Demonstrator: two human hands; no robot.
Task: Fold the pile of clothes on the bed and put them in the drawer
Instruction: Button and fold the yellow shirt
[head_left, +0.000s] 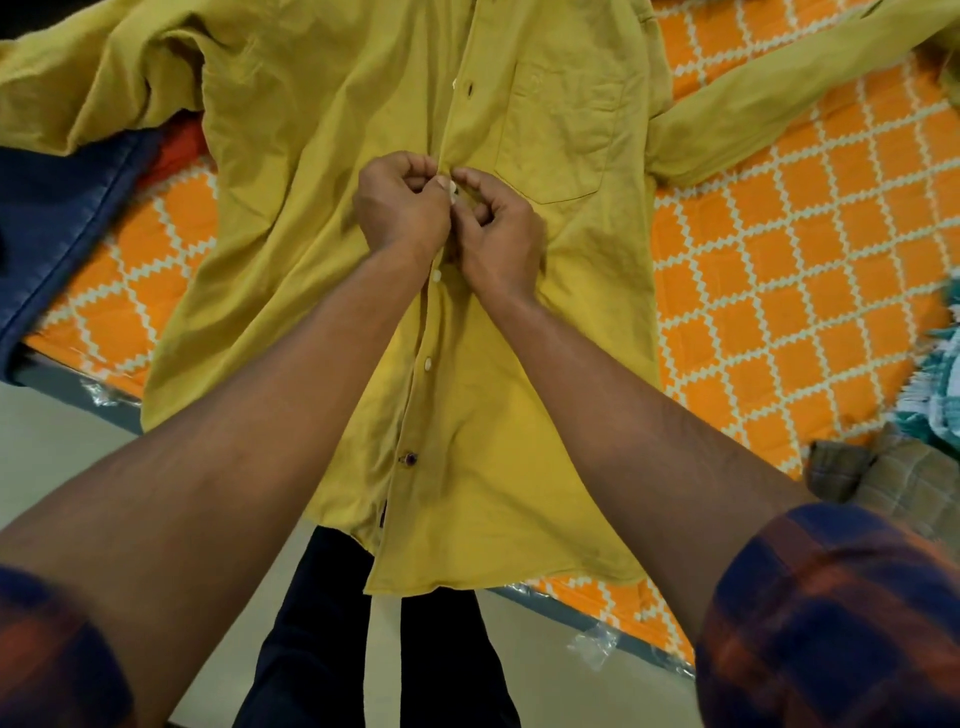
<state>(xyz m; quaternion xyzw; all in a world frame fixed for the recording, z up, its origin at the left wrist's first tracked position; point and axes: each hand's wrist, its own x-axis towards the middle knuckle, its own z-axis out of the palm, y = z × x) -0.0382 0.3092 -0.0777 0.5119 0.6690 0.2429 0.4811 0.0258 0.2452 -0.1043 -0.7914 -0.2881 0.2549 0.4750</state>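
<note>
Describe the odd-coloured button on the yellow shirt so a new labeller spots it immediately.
A yellow shirt lies front-up on the orange patterned bed. Follow its button strip down toward the hem. The lowest visible button is dark purplish, unlike the white buttons above it.

Lighting: bright, even, soft; faint shadows only. Quality: centre sharp; plaid sleeves (831, 613) blurred; wide-angle bending at edges.
</note>
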